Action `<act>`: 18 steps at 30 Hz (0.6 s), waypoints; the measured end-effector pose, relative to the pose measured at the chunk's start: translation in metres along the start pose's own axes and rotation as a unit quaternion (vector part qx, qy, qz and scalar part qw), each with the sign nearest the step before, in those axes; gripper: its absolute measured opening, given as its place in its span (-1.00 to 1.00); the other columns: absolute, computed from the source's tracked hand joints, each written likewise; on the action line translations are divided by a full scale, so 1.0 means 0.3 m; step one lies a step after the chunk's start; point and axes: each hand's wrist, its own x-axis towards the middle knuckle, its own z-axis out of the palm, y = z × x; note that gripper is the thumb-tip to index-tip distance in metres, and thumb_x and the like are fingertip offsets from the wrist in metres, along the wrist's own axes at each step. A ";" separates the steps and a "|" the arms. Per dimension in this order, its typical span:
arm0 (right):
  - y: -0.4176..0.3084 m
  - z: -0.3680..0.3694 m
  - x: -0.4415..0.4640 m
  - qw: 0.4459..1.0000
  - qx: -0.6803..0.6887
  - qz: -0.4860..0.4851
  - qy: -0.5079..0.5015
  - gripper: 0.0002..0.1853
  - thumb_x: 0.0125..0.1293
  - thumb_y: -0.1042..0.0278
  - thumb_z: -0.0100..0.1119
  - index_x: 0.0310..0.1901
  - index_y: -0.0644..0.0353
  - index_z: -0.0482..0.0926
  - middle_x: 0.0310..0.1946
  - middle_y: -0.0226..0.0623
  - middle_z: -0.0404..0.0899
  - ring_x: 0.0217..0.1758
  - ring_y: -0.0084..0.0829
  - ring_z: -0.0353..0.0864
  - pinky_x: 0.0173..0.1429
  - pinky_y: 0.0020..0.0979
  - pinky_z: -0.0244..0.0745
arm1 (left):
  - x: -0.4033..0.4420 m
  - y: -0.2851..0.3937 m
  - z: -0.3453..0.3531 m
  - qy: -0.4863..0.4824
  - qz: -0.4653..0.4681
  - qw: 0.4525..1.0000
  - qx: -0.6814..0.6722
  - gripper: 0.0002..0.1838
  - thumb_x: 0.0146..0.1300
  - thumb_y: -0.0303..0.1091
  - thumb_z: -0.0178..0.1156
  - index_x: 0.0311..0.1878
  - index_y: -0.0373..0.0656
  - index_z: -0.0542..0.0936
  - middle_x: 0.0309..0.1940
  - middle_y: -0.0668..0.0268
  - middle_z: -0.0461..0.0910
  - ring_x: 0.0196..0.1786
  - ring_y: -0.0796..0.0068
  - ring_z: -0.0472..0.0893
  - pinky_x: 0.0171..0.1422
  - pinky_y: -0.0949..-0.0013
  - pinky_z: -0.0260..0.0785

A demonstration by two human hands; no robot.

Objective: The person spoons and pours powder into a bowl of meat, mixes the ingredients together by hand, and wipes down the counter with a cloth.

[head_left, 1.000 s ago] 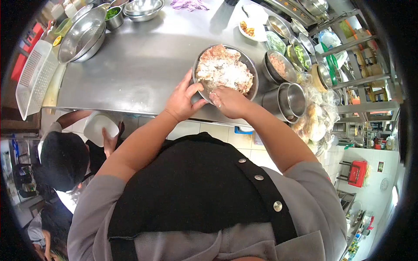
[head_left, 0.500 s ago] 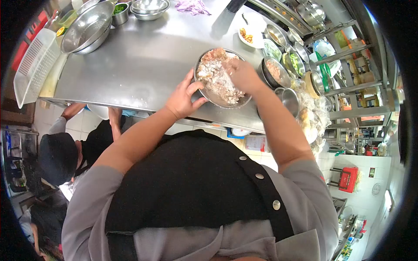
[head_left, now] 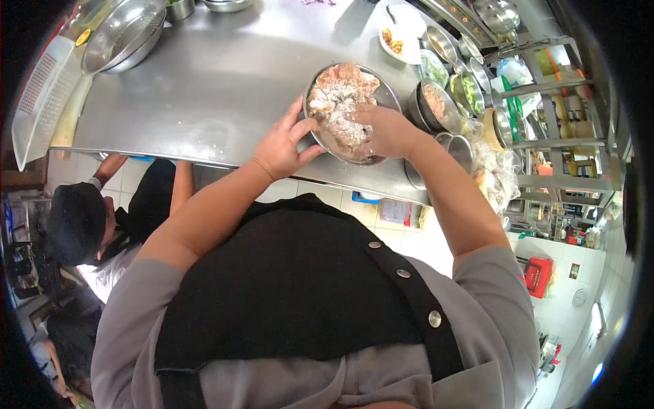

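Observation:
A metal bowl (head_left: 390, 97) stands near the front edge of the steel counter, holding raw meat dusted with white flour (head_left: 344, 92). My left hand (head_left: 281, 144) grips the bowl's left rim, its thumb and fingers around the side. Inside the bowl, on the right, my right hand (head_left: 381, 131) is pressed into the floured meat with its fingers curled. The fingertips are partly hidden by the food.
At the right stand several metal bowls, one with pinkish chopped food (head_left: 433, 101), and a white plate (head_left: 407, 49). Large metal bowls (head_left: 126, 34) and a white perforated basket (head_left: 42, 95) are at the left. A co-worker in a black cap (head_left: 78, 225) is below the counter's left end.
My right hand has moved lower in the bowl, and the meat has shifted, with more bare bowl wall showing at the right. My left hand keeps its grip. The view has tilted slightly.

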 end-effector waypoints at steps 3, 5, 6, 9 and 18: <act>-0.018 0.042 0.010 0.999 -0.030 -0.013 0.000 -0.19 0.00 0.12 0.58 0.37 -0.03 0.55 0.39 -0.04 0.46 0.41 0.02 0.48 0.47 -0.14 0.42 | -0.004 -0.007 0.003 -0.001 -0.001 1.000 -0.010 -0.47 0.14 -0.19 0.54 0.12 0.01 0.51 0.56 -0.24 0.13 0.37 -0.33 0.49 0.38 0.02 0.47; -0.038 0.067 0.037 0.998 -0.058 0.002 -0.004 -0.28 0.05 0.15 0.53 0.33 -0.12 0.58 0.30 -0.04 0.49 0.34 0.02 0.53 0.38 -0.10 0.49 | -0.003 -0.008 0.001 -0.004 0.000 1.000 -0.016 -0.47 0.14 -0.20 0.55 0.12 0.02 0.51 0.57 -0.25 0.13 0.39 -0.32 0.48 0.38 0.02 0.47; -0.054 0.078 0.062 0.997 -0.072 0.021 -0.007 -0.36 0.11 0.16 0.48 0.30 -0.18 0.60 0.23 -0.03 0.51 0.28 0.01 0.57 0.32 -0.08 0.53 | 0.003 -0.008 0.000 -0.005 0.003 1.000 -0.018 -0.47 0.14 -0.20 0.55 0.12 0.02 0.51 0.57 -0.25 0.13 0.39 -0.32 0.47 0.38 0.02 0.47; -0.096 0.096 0.088 0.995 -0.070 0.065 0.027 -0.38 0.07 0.23 0.48 0.25 -0.22 0.62 0.11 -0.09 0.53 0.23 -0.01 0.59 0.26 -0.09 0.57 | 0.005 0.000 -0.007 -0.014 -0.006 1.000 -0.003 -0.48 0.15 -0.21 0.54 0.12 0.03 0.52 0.57 -0.25 0.12 0.42 -0.31 0.45 0.39 0.02 0.47; -0.028 0.130 0.110 0.983 0.000 0.062 0.171 -0.55 0.11 0.23 0.43 0.08 -0.01 0.64 0.02 -0.06 0.62 0.17 -0.04 0.64 0.22 -0.06 0.57 | -0.001 0.004 -0.006 0.011 -0.003 1.000 -0.008 -0.53 0.20 -0.04 0.49 0.09 0.06 0.54 0.56 -0.20 0.15 0.38 -0.30 0.46 0.39 -0.04 0.43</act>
